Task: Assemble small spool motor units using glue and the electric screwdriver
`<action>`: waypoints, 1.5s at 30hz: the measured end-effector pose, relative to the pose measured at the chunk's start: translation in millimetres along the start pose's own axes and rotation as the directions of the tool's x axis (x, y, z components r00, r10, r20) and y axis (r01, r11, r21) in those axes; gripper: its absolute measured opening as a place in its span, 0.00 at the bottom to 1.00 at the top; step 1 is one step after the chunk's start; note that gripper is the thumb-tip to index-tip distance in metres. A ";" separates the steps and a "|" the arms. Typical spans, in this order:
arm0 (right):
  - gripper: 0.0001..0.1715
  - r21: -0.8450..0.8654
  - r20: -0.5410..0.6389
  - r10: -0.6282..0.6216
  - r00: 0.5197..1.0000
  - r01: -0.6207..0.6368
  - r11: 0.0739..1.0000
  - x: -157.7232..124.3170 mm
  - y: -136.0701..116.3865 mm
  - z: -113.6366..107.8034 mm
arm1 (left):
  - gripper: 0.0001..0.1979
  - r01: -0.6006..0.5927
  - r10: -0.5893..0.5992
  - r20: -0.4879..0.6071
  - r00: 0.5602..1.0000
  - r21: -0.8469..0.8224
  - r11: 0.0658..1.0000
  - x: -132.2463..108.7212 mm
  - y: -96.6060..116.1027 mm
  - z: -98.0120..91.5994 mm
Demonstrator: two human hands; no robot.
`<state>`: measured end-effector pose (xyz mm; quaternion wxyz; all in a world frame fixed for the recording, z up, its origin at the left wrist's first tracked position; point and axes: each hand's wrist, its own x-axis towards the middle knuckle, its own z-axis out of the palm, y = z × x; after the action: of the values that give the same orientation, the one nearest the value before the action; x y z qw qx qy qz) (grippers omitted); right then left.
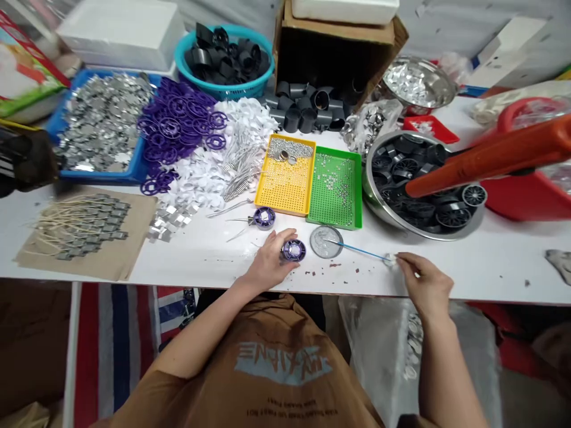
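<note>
Purple disc [293,250] sat near the front edge of the white tabletop [200,261], held closed against its left rim by the curled fingers of the left hand [267,263]. Just behind it lay a second purple disc [264,217] with thin metal pins beside it. The right hand [424,282] was closed in a pinch on the white tuft [390,259] at one end of a blue stick [361,251], whose far end reached a round silver disc [326,242] lying flat between the two hands. Small brown specks [332,266] dotted the tabletop below that disc. Farther back stood a yellow tray [285,196] holding silver beads and a green tray [334,202] dotted with small beads, side by side and touching. To the right, a steel bowl [375,190] held black wheels, with an orange bottle [491,157] slanting above it. To the left lay heaps of purple rings [178,128], white pieces [200,178] and, in a blue tray [100,172], silver pieces.
</note>
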<state>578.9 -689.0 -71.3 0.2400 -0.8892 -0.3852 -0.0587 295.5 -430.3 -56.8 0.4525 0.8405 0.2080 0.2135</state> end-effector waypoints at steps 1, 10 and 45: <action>0.17 0.038 0.010 0.020 1.000 -0.020 0.999 -2.6 7.4 8.3 | 0.31 -0.060 0.061 -0.022 0.998 0.023 0.998 6.4 0.9 -8.6; 0.22 0.219 -0.088 0.131 0.987 -0.109 0.970 -18.3 13.9 29.3 | 0.10 -0.102 0.109 0.026 0.994 0.612 0.784 188.3 -32.0 -47.4; 0.15 0.477 0.296 -0.492 0.818 0.320 0.818 22.5 -194.3 56.7 | 0.13 0.369 -0.366 0.047 0.929 -0.169 0.914 10.5 -8.9 5.9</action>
<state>451.5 -533.2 -40.5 0.3152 -0.7058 -0.6145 0.1577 306.0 -424.0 -65.5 0.5582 0.7448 0.3392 0.1361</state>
